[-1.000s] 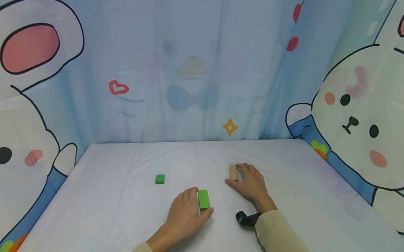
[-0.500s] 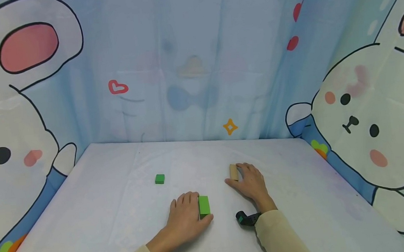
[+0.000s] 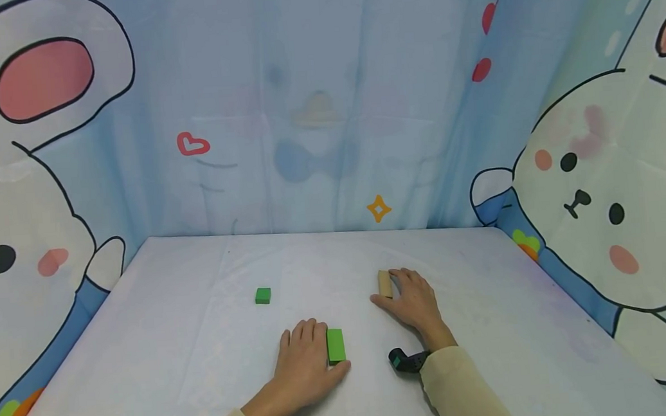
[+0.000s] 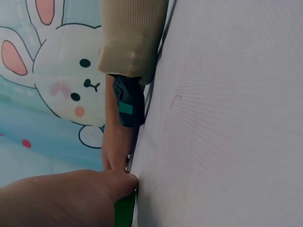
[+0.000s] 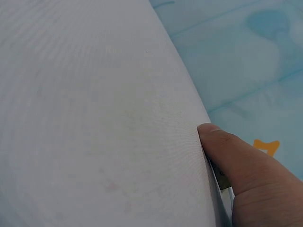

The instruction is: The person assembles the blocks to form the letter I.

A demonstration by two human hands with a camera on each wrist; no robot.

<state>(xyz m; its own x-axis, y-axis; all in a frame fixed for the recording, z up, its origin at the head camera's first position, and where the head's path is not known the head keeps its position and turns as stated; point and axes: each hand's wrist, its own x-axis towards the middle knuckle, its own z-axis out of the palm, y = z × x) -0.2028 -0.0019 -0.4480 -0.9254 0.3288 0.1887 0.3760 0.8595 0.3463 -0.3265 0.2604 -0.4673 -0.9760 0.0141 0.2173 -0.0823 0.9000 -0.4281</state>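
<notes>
In the head view, my left hand (image 3: pixel 305 366) lies low at the centre of the white table and holds a bright green rectangular block (image 3: pixel 335 346) between thumb and forefinger. The thumb is at its near end. Part of that block also shows below the thumb in the left wrist view. Farther back and to the right, my right hand (image 3: pixel 412 304) pinches a plain wooden block (image 3: pixel 385 283), forefinger at its far end and thumb at its near end. The right wrist view has the thumb (image 5: pixel 236 158) covering most of that block. A small green cube (image 3: pixel 263 295) sits apart, back left.
The white-covered table (image 3: pixel 204 359) reaches back to a blue curtain (image 3: pixel 303 107) printed with rabbits. A black device (image 3: pixel 407 361) is strapped under the right wrist.
My left hand has drawn the green rectangular block a short way toward the front of the table. The right hand, the wooden block and the small green cube have stayed in place.
</notes>
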